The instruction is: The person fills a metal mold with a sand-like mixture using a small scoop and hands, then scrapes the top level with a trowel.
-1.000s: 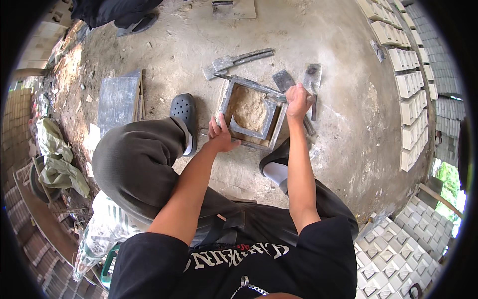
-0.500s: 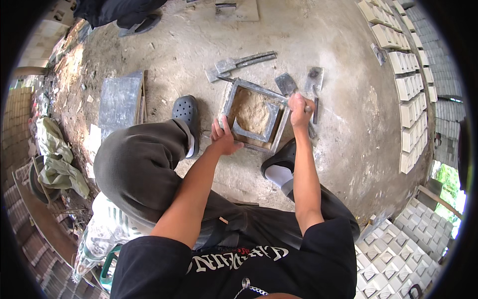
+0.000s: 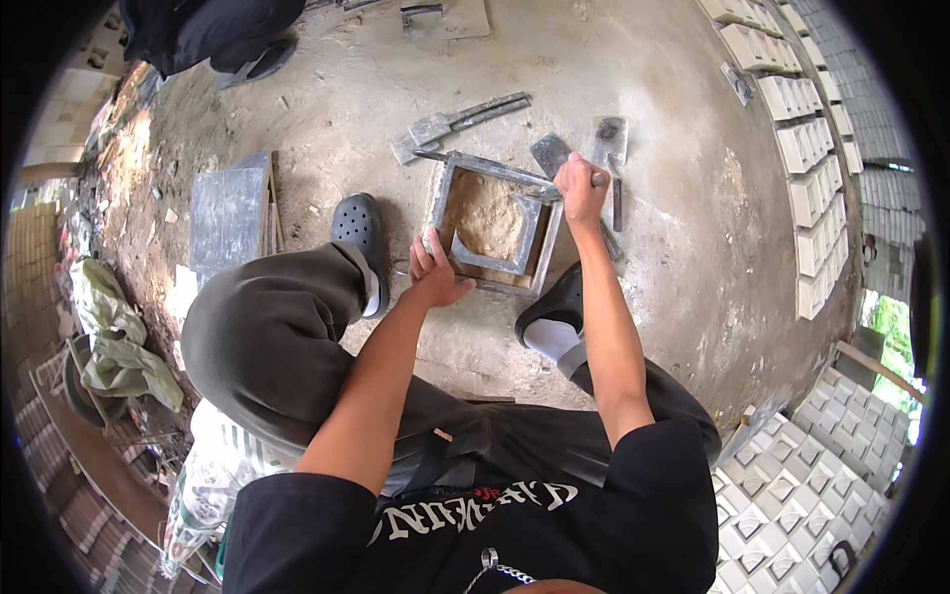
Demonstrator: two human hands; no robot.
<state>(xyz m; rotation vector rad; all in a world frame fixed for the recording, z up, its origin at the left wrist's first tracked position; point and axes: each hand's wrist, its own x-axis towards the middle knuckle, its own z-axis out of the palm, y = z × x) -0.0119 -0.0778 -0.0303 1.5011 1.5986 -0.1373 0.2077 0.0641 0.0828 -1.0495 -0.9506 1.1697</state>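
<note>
On the floor between my feet lies a square mould frame (image 3: 438, 206) of grey bars. A smaller grey insert (image 3: 492, 263) with a curved inner edge sits inside it, around pale sandy powder (image 3: 487, 213). My left hand (image 3: 435, 272) grips the near left corner, fingers over the side bar and thumb along the near bar. At the far right corner my right hand (image 3: 582, 188) is closed round a handle whose end sticks out past the fist. It looks to belong to the trowel (image 3: 549, 153) beside it; the fist hides the join. A dark pointed strip (image 3: 428, 154) juts from the far left corner.
Flat tools (image 3: 475, 114) and a small square plate (image 3: 611, 139) lie beyond the frame. Grey boards (image 3: 230, 213) stand left. Rows of pale blocks (image 3: 807, 148) line the right; patterned blocks (image 3: 792, 495) fill the near right. Another person's dark clothing (image 3: 203, 30) shows far left.
My right hand has shifted slightly away from me, and the handle in it has turned a little. My left hand stays on the frame. The whole view has slid slightly.
</note>
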